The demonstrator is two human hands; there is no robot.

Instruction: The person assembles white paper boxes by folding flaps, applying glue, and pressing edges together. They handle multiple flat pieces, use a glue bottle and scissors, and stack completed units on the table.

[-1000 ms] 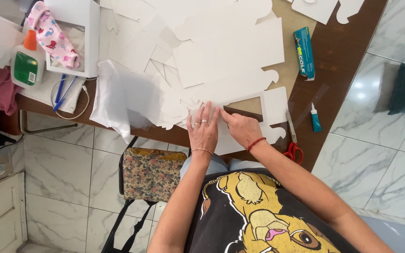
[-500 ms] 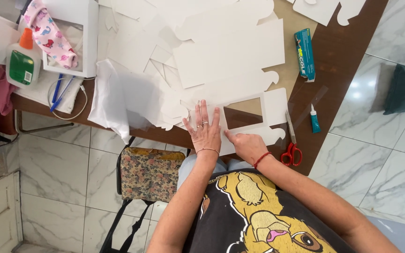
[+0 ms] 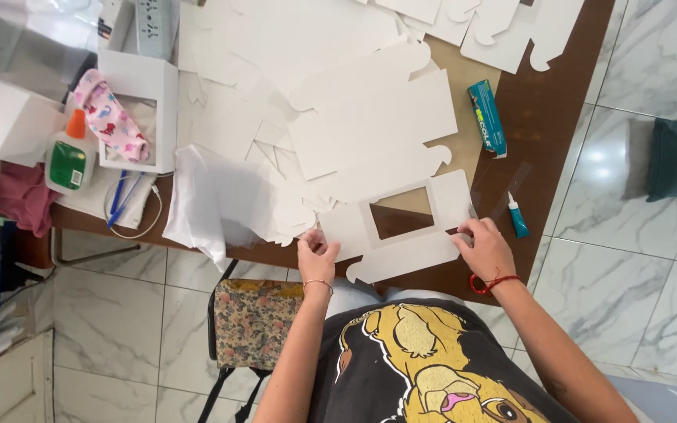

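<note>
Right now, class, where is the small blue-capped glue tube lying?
In the head view, the glue tube lies on the brown table, just above the right hand and below the teal box.

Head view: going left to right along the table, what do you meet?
Glue bottle → windowed box with patterned cloth → white bag → left hand → card cutout with window → right hand → teal box → small tube.

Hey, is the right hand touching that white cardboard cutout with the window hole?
Touching. The head view shows the right hand with its fingers pressed on the right edge of the white cardboard cutout, with no gap between them.
</note>
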